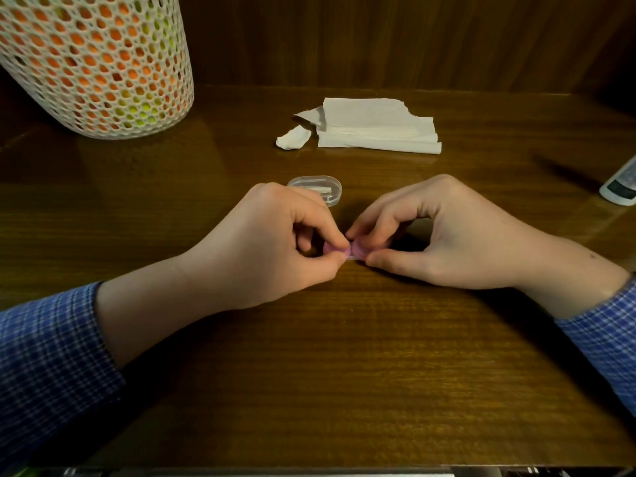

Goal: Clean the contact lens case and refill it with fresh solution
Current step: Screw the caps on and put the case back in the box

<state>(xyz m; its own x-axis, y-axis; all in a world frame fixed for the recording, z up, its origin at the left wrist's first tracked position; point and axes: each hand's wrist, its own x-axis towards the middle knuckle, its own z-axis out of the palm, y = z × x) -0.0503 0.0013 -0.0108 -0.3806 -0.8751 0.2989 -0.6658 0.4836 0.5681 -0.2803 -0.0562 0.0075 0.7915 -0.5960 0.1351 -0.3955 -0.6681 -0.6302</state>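
A small pink contact lens case (358, 251) lies on the brown wooden table (344, 356), mostly hidden by fingers. My left hand (275, 249) pinches its left cap between thumb and fingers. My right hand (433, 235) pinches the right cap the same way. A white solution bottle (621, 185) lies at the right edge, only partly in view. Folded white tissue paper (375, 127) rests further back, with a torn scrap (292, 137) to its left.
A clear plastic box (321, 187) sits just behind my left hand. A tall white mesh basket (96, 60) holding orange and yellow things stands at the back left. A wooden panel wall closes the back of the table.
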